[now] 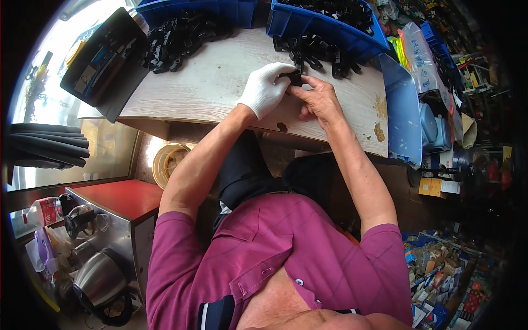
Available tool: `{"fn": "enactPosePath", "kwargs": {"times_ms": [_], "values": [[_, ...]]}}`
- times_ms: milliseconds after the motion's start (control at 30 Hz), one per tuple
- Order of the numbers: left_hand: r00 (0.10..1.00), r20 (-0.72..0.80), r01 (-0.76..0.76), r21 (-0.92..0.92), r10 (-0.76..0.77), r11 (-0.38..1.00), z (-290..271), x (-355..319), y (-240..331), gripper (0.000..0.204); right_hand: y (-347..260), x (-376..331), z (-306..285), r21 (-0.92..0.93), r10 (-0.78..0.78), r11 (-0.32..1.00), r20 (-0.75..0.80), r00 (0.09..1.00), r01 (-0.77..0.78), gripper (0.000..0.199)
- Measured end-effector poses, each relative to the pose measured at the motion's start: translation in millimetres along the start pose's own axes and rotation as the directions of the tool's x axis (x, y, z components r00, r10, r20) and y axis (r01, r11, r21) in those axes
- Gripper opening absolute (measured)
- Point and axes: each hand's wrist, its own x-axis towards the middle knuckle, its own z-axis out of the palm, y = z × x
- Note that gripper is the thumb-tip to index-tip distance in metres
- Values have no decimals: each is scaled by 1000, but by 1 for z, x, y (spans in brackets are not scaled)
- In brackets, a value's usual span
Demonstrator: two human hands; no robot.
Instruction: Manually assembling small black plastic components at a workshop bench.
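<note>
Over the pale wooden table, my two hands meet at a small black plastic part (295, 77). My left hand (266, 89) wears a white knit glove, and its fingers are closed on the part from the left. Bare, my right hand (319, 100) pinches the same part from the right with thumb and forefinger. Fingers cover much of the part, so its exact kind is hidden. Just beyond my hands lies a loose pile of similar black parts (314, 50). A larger heap of black parts (179, 39) spreads at the table's far left.
Two blue bins stand along the far edge, the right bin (330, 28) filled with black parts. A dark tablet (104, 60) leans at the left. Below it are a red-topped cabinet (118, 195), a tan bucket (159, 168) and a steel kettle (102, 278). A blue panel (404, 110) borders the table's right end.
</note>
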Motion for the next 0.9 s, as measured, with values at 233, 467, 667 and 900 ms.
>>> {"fn": "enactPosePath", "kwargs": {"times_ms": [233, 467, 667, 900], "values": [[959, 154, -276, 317, 238, 907, -4, -2, 3, 25, -3, 5, -5, -93, 123, 988, 14, 992, -121, 44], [882, 359, -447, 436, 304, 782, -13, 6, 1, 29, 0, 5, 0, -149, 102, 984, -6, 995, -102, 40], [830, 490, -487, 404, 266, 774, -17, 23, 3, 28, -5, 2, 0, -193, 81, 978, -26, 996, -85, 28], [863, 396, -450, 326, 312, 831, -16, 14, -5, 27, -3, 3, -3, -147, 58, 988, 37, 998, -52, 27]]}}
